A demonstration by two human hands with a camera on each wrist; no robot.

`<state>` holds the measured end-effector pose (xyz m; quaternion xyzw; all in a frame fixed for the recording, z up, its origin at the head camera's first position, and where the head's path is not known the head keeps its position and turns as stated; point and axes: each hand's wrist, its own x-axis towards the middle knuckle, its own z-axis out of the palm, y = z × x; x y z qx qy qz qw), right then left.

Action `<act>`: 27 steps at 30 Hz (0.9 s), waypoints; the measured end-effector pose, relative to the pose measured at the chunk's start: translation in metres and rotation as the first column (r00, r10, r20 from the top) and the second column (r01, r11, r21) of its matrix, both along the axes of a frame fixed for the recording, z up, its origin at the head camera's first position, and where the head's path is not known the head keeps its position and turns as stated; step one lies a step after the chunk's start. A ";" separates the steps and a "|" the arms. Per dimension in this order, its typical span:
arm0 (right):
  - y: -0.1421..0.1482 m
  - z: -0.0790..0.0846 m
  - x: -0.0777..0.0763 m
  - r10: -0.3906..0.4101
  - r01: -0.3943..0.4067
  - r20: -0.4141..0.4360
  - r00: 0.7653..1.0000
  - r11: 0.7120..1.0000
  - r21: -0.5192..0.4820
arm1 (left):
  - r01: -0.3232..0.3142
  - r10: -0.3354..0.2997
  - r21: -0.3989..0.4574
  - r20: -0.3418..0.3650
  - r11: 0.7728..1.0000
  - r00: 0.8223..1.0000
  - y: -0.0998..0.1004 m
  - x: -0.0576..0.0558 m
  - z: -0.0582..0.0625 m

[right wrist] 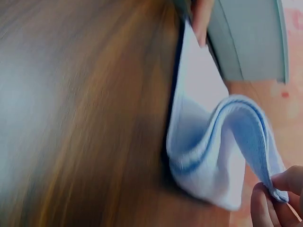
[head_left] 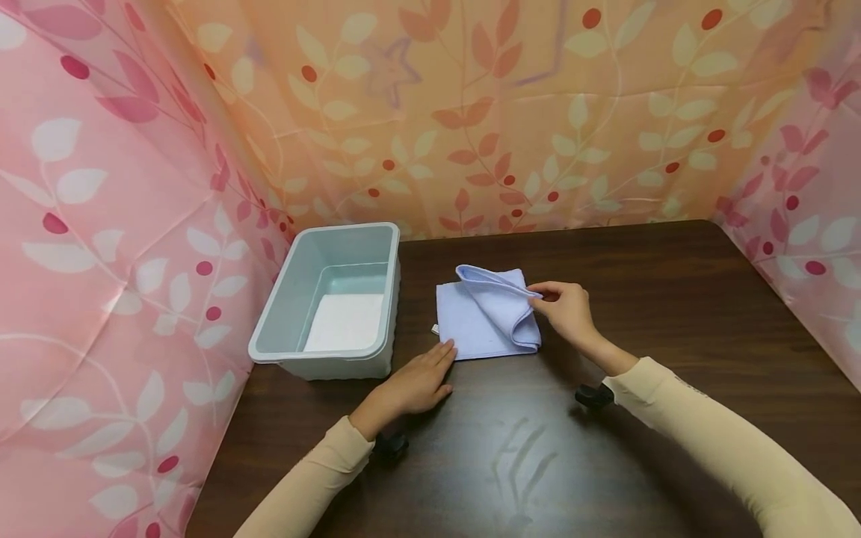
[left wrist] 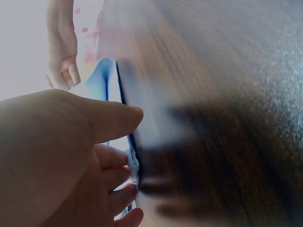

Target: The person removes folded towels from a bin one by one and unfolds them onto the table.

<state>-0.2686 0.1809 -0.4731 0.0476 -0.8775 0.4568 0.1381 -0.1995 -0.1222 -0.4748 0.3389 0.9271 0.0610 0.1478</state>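
The right hand (right wrist: 279, 210) pinches a raised edge of the pale blue cloth (right wrist: 227, 156), folded over on the table (right wrist: 94, 113). The left hand (right wrist: 202, 21) (only partly seen) and a grey bin (right wrist: 251, 42) show at its other end; past the table's edge is a pinkish curtain (right wrist: 277, 111).

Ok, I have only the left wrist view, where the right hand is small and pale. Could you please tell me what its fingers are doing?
Observer: The right hand pinches a raised flap of the blue cloth.
Operator: Thank you. Is there also some container on the table?
Observer: Yes, a grey-green tub stands left of the cloth in the head view.
Operator: And is it empty?
Observer: Something flat and white shows at its bottom; I cannot tell what.
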 end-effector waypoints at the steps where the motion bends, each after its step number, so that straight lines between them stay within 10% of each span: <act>1: 0.007 0.000 0.000 -0.010 0.010 -0.011 1.000 1.000 0.010 | 0.000 0.000 -0.002 -0.002 1.000 1.000 0.000 0.000 0.000; 12: 0.071 0.008 0.020 -0.124 0.125 -0.022 0.992 0.991 0.042 | -0.025 0.026 -0.019 0.011 1.000 1.000 0.002 0.001 -0.001; 27: 0.131 -0.007 0.061 -0.205 0.204 0.181 0.962 0.979 0.025 | -0.010 0.010 -0.001 -0.001 1.000 1.000 0.002 0.000 -0.004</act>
